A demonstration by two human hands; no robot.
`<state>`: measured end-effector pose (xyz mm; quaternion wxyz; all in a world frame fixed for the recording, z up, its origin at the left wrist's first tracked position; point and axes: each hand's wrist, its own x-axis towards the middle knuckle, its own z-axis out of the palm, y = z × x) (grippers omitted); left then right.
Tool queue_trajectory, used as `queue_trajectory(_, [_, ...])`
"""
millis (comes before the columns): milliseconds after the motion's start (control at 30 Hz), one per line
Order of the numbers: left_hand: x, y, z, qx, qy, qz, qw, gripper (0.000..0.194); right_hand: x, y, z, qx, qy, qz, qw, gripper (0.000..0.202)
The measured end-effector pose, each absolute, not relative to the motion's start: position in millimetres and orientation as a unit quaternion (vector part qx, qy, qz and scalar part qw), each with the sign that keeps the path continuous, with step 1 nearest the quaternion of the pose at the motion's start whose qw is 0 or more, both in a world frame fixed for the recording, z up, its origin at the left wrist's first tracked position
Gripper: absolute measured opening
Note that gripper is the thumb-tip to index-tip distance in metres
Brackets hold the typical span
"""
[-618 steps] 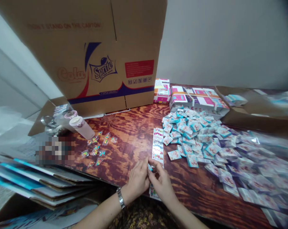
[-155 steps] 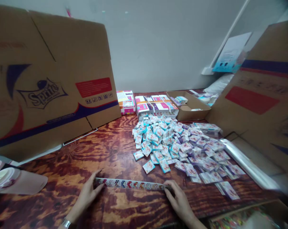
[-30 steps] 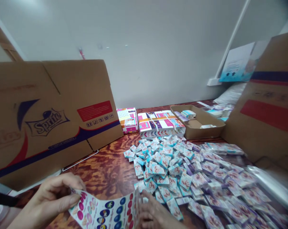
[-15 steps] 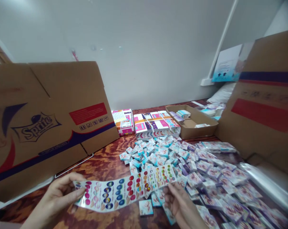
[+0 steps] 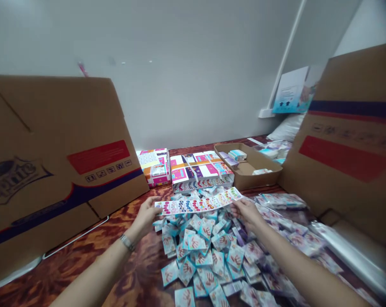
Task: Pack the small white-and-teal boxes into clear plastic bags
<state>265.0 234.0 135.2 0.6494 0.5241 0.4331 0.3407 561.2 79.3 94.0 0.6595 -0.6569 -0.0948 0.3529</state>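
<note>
A long strip of colourful oval stickers (image 5: 196, 205) is stretched between my two hands, above a heap of small boxes. My left hand (image 5: 149, 214) pinches its left end, and a metal watch band shows on that wrist. At the right end, my right hand (image 5: 246, 212) holds the strip between thumb and fingers. Small light-blue boxes with hand pictures (image 5: 205, 256) are piled beneath and in front of the strip. Just behind it lies a strapped pink and white bundle (image 5: 201, 167) with similar stickers along its front edge.
Large cardboard boxes stand at left (image 5: 61, 111) and right (image 5: 352, 128). A shallow brown tray (image 5: 260, 179) holds a few small boxes. Another pink package (image 5: 154, 170) sits at the back. Purple boxes, plastic-wrapped packs (image 5: 280, 200) and a clear plastic roll (image 5: 355, 260) lie to the right.
Both hands have carried the sticker strip forward, away from me, toward the strapped bundle. The camera view has shifted, and more of the light-blue boxes now show in front.
</note>
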Motion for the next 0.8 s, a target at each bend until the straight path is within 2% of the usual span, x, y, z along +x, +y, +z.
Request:
queue_trajectory(67, [288, 247, 125, 0.523, 0.429, 0.355, 0.645, 0.041, 581, 94, 90, -0.671, -0.083, 0.348, 0.649, 0.017])
queue_trajectory(233, [330, 272, 104, 0.523, 0.406, 0.350, 0.663, 0.014, 622, 124, 75, -0.702, -0.044, 0.349, 0.619, 0.014])
queue_trajectory(300, [343, 280, 95, 0.518, 0.410, 0.342, 0.668, 0.011, 636, 137, 69, -0.713, -0.027, 0.351, 0.606, 0.017])
queue_trajectory(433, [367, 298, 78, 0.505, 0.429, 0.333, 0.670, 0.021, 657, 161, 59, -0.726, -0.003, 0.346, 0.594, 0.025])
queue_trajectory(633, [388, 318, 59, 0.500, 0.436, 0.309, 0.682, 0.048, 673, 188, 48, -0.732, 0.013, 0.336, 0.592, 0.028])
queue_trajectory(800, [399, 321, 52, 0.517, 0.409, 0.316, 0.682, 0.048, 679, 203, 39, -0.731, 0.020, 0.323, 0.601, 0.027])
